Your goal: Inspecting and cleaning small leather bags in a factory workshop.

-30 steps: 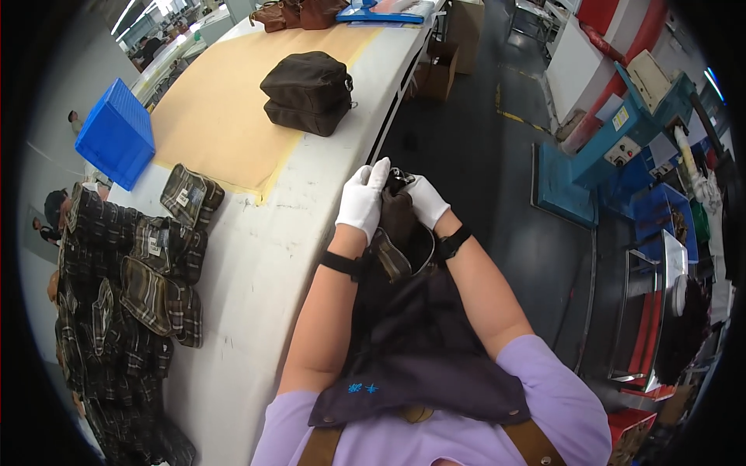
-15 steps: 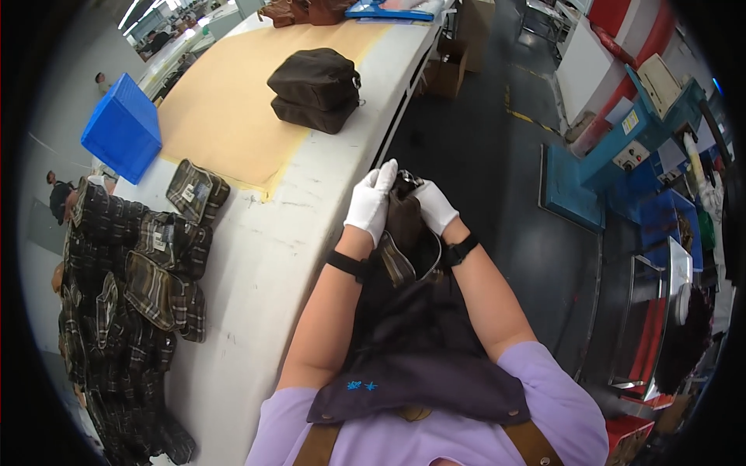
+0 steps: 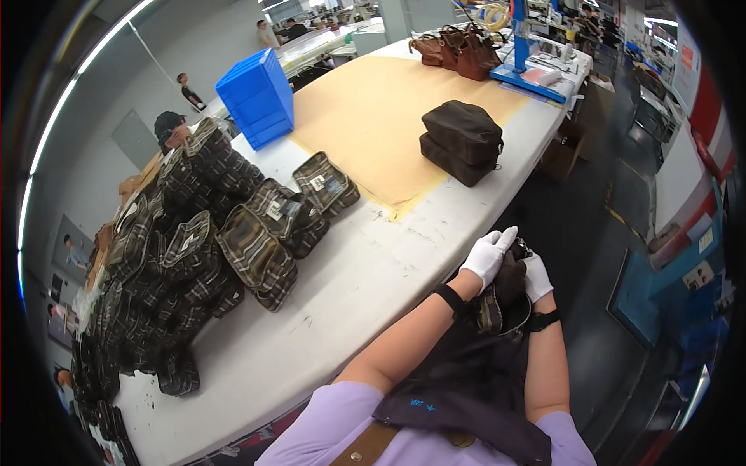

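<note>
Between my two white-gloved hands is a dark brown bag [image 3: 509, 286], its mouth unzipped and a striped plaid lining showing inside. My left hand [image 3: 489, 255] is closed on the bag's left side, one finger pointing up along it. On the other side my right hand [image 3: 536, 277] grips the bag near its metal fitting; those fingers are partly hidden behind it. The bag hangs in front of my dark apron [image 3: 458, 380], just off the table's edge. Two dark brown bags [image 3: 463, 140] lie stacked on the table beyond my hands.
A white table [image 3: 350, 287] runs along my left, with a tan sheet [image 3: 365, 116] on it. Plaid pouches [image 3: 260, 256] are heaped at the left near a blue crate [image 3: 260, 97]. Reddish-brown handbags [image 3: 466, 54] and a blue stand [image 3: 522, 74] are at the far end. Teal machinery [image 3: 668, 287] stands right.
My view has swung left, so the table and pouches fill more of it and my hands appear farther right. Both hands keep hold of the bag.
</note>
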`<state>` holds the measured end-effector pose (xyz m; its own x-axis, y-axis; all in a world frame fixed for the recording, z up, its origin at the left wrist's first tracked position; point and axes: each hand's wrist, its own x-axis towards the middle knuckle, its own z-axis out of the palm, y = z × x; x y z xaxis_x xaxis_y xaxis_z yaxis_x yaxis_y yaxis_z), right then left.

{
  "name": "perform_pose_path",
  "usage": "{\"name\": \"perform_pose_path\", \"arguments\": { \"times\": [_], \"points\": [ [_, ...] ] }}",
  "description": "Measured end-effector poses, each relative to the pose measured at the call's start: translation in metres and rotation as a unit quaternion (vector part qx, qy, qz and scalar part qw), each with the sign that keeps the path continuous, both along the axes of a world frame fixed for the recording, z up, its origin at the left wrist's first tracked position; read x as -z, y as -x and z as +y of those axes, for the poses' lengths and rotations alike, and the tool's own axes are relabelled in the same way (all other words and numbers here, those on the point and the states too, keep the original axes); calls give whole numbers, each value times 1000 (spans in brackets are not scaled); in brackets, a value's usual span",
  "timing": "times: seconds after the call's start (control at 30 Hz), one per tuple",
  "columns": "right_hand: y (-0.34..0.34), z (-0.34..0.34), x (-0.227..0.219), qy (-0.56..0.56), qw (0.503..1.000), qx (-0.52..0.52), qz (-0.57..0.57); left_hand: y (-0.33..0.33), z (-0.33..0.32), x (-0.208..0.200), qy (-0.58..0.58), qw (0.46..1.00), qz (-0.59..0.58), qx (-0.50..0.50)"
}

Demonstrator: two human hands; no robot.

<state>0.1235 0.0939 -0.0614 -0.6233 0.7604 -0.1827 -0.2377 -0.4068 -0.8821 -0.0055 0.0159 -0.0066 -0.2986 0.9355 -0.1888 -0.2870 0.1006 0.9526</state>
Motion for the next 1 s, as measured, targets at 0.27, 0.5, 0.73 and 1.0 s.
{"name": "perform_pose_path", "arguments": {
  "times": [0.27, 0.5, 0.73, 1.0],
  "points": [
    [-30, -36, -112, -507, 770, 74, -380, 10, -2, -3, -88, 996, -21, -14],
    [-9, -16, -63, -317, 940, -8, -123, 11, 20, 48, -16, 991, -112, -68],
    [-26, -18, -65, -394, 908, 33, -137, 12, 28, 44, -112, 989, -98, 1],
    [-11, -24, -59, -226, 971, 33, -66, 14, 32, 54, -55, 996, -28, -63]
  ]
}}
